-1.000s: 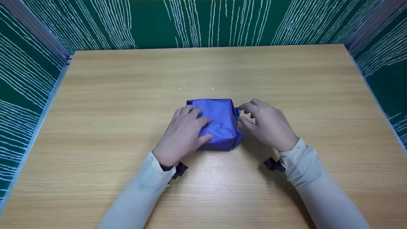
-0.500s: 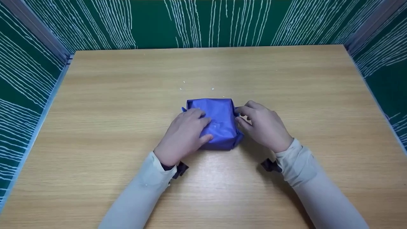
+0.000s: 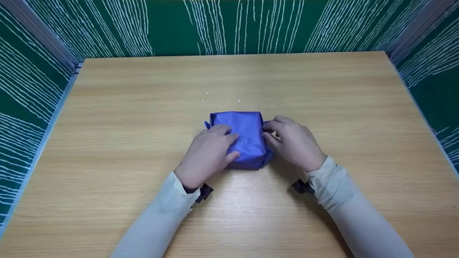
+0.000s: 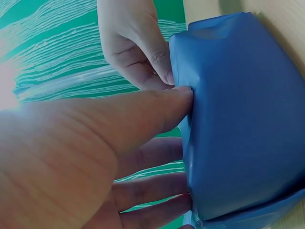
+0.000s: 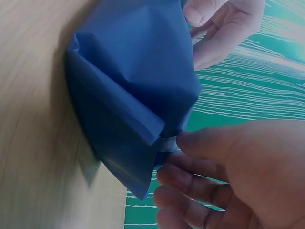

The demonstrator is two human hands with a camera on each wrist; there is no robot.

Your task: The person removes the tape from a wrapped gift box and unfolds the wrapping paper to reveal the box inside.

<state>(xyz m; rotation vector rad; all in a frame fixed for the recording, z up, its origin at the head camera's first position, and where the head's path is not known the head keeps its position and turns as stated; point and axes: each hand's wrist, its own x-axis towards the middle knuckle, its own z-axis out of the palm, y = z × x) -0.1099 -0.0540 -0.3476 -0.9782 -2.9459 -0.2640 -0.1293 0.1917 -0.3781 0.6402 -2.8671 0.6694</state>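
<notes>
A box-shaped package (image 3: 245,138) in blue-violet wrapping paper lies on the wooden table. My left hand (image 3: 208,150) rests across its top left part, fingers spread; the thumb (image 4: 157,107) presses the top near the edge in the left wrist view. At the package's right side, my right hand (image 3: 294,143) pinches the folded end of the paper between thumb and index finger. The right wrist view shows this end as a loose pointed flap (image 5: 128,157), with a small pale shiny strip (image 5: 167,144) by the thumb tip. Another bit of paper (image 3: 207,124) sticks out at the left.
Several tiny white specks (image 3: 239,101) lie on the table (image 3: 143,93) behind the package. Green panels (image 3: 172,28) with white wavy lines border the table at the back and both sides.
My right hand has moved slightly left, in against the package's side, and its thumb and index finger have closed on the paper. My left fingers have drawn back a little, showing the left paper tip.
</notes>
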